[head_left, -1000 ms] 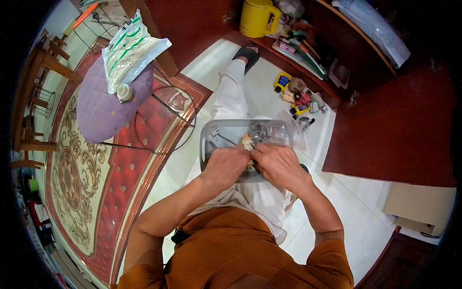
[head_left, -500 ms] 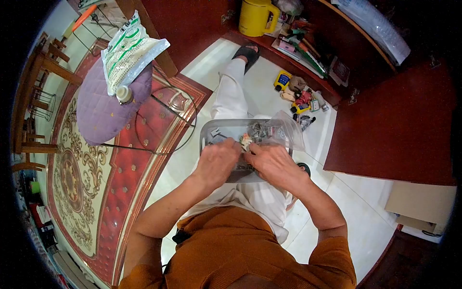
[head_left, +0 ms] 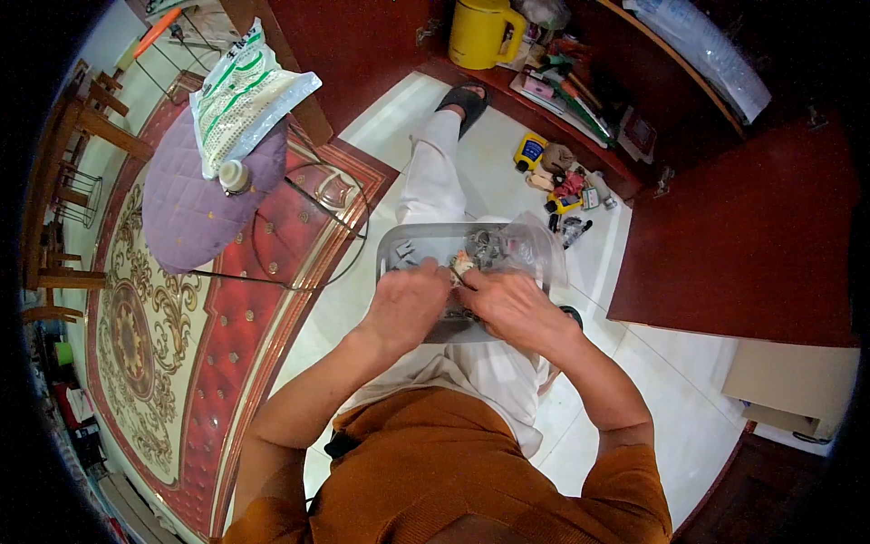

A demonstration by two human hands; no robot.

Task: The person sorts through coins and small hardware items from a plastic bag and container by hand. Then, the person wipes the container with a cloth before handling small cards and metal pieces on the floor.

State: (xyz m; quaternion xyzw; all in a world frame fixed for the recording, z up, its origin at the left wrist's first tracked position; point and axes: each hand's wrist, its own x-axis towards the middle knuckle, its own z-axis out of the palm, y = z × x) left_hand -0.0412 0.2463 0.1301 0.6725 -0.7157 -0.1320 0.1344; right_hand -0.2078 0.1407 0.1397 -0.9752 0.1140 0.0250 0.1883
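A grey plastic tub (head_left: 391,243) rests at my lap with small metal and plastic bits in it. Over its left half is my left hand (head_left: 410,299), fingers pinched together. My right hand (head_left: 512,304) reaches in from the right, its fingertips closed beside a small whitish and orange item (head_left: 461,263) near the tub's middle. What either hand grips is too small to make out. A clear plastic bag (head_left: 535,247) lies at the tub's right end.
A purple stool (head_left: 195,213) at the left bears a white and green bag (head_left: 240,104) and a small bottle (head_left: 234,177). Several small items and a yellow bottle (head_left: 530,152) lie on the floor before the cabinet, where a yellow jug (head_left: 478,34) stands.
Both hands have shifted slightly left and a little up from a second ago, and the gap between them has widened. The whitish item shows more to the side of my right fingertips.
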